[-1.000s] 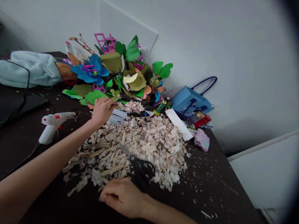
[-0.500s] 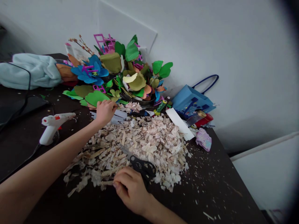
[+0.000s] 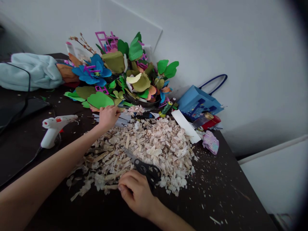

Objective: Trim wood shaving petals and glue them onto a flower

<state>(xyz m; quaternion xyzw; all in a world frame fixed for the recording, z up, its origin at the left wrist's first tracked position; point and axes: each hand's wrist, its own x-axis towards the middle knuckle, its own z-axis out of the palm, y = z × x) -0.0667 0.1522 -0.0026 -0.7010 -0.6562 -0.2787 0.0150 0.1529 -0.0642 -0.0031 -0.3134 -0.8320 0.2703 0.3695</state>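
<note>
1. Here's my left hand (image 3: 108,117), out at the far edge of the scraps, fingers pinched narrow on what looks like a thin dark stem (image 3: 122,112).
2. Just beyond those fingertips sits a pale pink flower (image 3: 136,110), its petals spread; the stem seems to run to it, though I can't tell whether the two are joined.
3. Nearer me, my right hand (image 3: 137,192) hangs by the front of the scraps, fingers curled inward, thumb drawn close. A pale strip (image 3: 112,187) ends right at the fingertips; whether I'm gripping it, I can't tell.
4. What's done, by my reading: plenty of breaking down. The heap of pale scraps (image 3: 154,141) is broad and mostly small bits, with crumbs strewn over the dark table (image 3: 228,192).
5. What's left looks like the longer strips on the heap's left side, plus that whole flower, which I'd judge hardly touched.
6. The scissors (image 3: 139,163) lie on the heap, handles just past my right hand, and neither hand is on them.
7. Over on the left, the white glue gun (image 3: 53,126) rests unheld. Behind everything, the big colourful flower arrangement (image 3: 130,73) stands against the wall, apparently well built up.
</note>
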